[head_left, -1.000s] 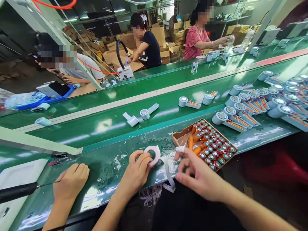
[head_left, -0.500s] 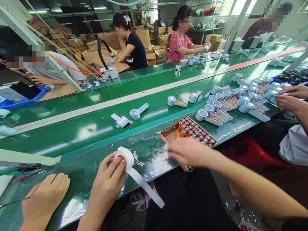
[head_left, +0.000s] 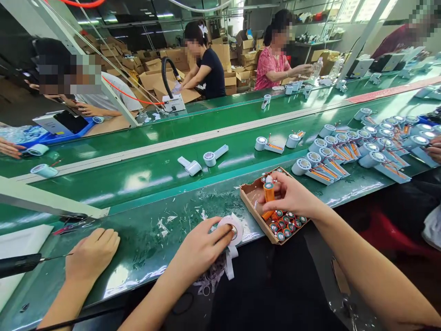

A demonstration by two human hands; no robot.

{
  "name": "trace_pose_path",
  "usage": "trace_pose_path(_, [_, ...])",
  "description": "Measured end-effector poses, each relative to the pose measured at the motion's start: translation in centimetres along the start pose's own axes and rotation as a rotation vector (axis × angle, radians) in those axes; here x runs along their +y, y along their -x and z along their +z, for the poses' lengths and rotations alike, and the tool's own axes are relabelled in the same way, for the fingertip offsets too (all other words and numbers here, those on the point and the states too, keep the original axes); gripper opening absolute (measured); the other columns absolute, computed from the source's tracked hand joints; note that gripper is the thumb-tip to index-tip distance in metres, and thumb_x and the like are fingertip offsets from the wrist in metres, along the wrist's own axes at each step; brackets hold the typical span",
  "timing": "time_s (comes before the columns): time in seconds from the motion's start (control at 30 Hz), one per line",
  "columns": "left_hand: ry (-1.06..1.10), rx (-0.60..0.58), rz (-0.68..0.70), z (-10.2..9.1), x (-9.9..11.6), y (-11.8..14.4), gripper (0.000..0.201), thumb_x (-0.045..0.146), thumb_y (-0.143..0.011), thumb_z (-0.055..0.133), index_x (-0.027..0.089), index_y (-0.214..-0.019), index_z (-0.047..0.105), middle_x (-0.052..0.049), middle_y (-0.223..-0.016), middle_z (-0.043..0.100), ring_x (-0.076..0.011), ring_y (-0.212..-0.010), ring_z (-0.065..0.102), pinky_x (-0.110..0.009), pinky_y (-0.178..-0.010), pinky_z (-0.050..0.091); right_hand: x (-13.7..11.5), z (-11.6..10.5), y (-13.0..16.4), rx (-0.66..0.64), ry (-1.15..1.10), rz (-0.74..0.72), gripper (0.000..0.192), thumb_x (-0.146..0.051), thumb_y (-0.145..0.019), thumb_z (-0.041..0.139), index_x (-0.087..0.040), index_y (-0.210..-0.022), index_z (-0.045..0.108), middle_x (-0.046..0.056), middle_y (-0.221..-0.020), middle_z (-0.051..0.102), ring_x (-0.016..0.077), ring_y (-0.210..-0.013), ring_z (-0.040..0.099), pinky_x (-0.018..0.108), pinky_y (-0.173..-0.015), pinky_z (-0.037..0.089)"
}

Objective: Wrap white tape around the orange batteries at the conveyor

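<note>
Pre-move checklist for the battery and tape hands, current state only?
1. Right hand has an orange battery pinched upright above the cardboard tray: ok.
2. Left hand on the white tape roll, roll resting on the green bench: ok.
3. Loose tape end hanging free off the bench edge, reachable: ok.
4. White piece on the battery's top end seated properly: cannot tell, too small.
5. Neighbour's hand apart from the tape roll: ok.
6. Bench around the roll free of scraps: not ok, white scraps stuck there.
</note>
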State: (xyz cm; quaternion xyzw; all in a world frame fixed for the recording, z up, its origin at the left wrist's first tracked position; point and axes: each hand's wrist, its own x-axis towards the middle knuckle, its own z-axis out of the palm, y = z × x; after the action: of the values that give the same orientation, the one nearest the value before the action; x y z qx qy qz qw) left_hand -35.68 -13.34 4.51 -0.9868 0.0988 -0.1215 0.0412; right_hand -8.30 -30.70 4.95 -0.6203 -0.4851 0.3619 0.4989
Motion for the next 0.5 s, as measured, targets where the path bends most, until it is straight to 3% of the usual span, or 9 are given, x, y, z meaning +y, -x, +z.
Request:
trace_pose_path(0.07, [0.004,-0.018,0.028,-0.2,0.0,-0.5,0.031,0.012,-0.099,0.051,0.023,-0.125,0.065,-0.007,-0.121,0.069,-0.0275,-0.123,0.060,-0.043,-0.096,0.057,-0.9,1.9,1.4,0.057,0.025,0.021,0.071,-0.049,-0.074,0.089,-0.024,-0.129,0.052,0.000,-0.087,0.072,0.0203,-0.079,0.068,0.028,-0.070,0.052])
trace_pose_path(0.1, [0.004,-0.024,0.040,-0.2,0.0,-0.7,0.032,0.012,-0.099,0.050,0.024,-0.125,0.065,-0.006,-0.120,0.069,-0.0273,-0.123,0.061,-0.042,-0.096,0.057,-1.1,3.0,1.9,0.073,0.128,0.028,0.068,-0.048,-0.071,0.092,-0.023,-0.123,0.058,-0.003,-0.078,0.068,0.0182,-0.072,0.064,0.026,-0.065,0.048])
trace_pose_path(0.17, [-0.008,-0.026,0.074,-0.1,0.2,-1.3,0.032,0.010,-0.099,0.050,0.023,-0.122,0.066,-0.006,-0.115,0.069,-0.0267,-0.120,0.062,-0.043,-0.096,0.056,-1.1,4.8,2.4,0.052,0.339,0.049,0.049,-0.049,-0.067,0.094,-0.020,-0.096,0.068,-0.006,-0.065,0.059,0.0141,-0.061,0.052,0.024,-0.056,0.037])
trace_pose_path(0.23, [-0.042,-0.017,0.122,0.0,0.4,-1.9,0.028,0.009,-0.097,0.051,0.021,-0.116,0.069,-0.007,-0.109,0.070,-0.0264,-0.115,0.063,-0.043,-0.096,0.056,-0.7,5.7,2.7,-0.016,0.376,0.093,0.043,-0.051,-0.071,0.092,-0.018,-0.079,0.066,-0.006,-0.061,0.056,0.0119,-0.058,0.048,0.023,-0.054,0.032])
trace_pose_path(0.33, [-0.105,0.036,0.196,-0.3,0.7,-3.0,0.026,0.011,-0.095,0.051,0.019,-0.105,0.072,-0.007,-0.102,0.070,-0.0254,-0.101,0.066,-0.040,-0.088,0.058,-0.5,5.2,3.2,-0.034,0.193,0.125,0.029,-0.044,-0.084,0.082,-0.018,-0.082,0.067,-0.004,-0.068,0.063,0.0119,-0.062,0.055,0.022,-0.058,0.038])
trace_pose_path(0.4, [-0.146,0.112,0.236,-0.3,0.7,-3.7,0.034,0.010,-0.092,0.044,0.021,-0.106,0.074,-0.007,-0.103,0.072,-0.0261,-0.095,0.067,-0.041,-0.084,0.059,-0.6,5.0,3.4,-0.001,-0.048,0.137,0.025,-0.041,-0.084,0.080,-0.018,-0.085,0.069,-0.002,-0.075,0.067,0.0135,-0.067,0.060,0.023,-0.063,0.044])
trace_pose_path(0.47, [-0.181,0.233,0.247,0.4,0.4,-4.5,0.046,0.007,-0.088,0.038,0.024,-0.112,0.073,-0.007,-0.108,0.073,-0.0274,-0.098,0.069,-0.042,-0.084,0.059,-0.2,5.8,2.9,0.120,-0.386,0.129,0.033,-0.045,-0.075,0.086,-0.018,-0.088,0.073,0.000,-0.081,0.071,0.0165,-0.073,0.065,0.026,-0.069,0.051])
trace_pose_path(0.5, [-0.186,0.294,0.236,1.0,0.2,-4.9,0.049,0.007,-0.086,0.038,0.025,-0.115,0.073,-0.006,-0.112,0.074,-0.0283,-0.102,0.069,-0.042,-0.084,0.060,0.4,6.5,2.3,0.246,-0.554,0.102,0.040,-0.047,-0.070,0.090,-0.018,-0.092,0.074,0.001,-0.085,0.073,0.0187,-0.077,0.067,0.029,-0.074,0.054])
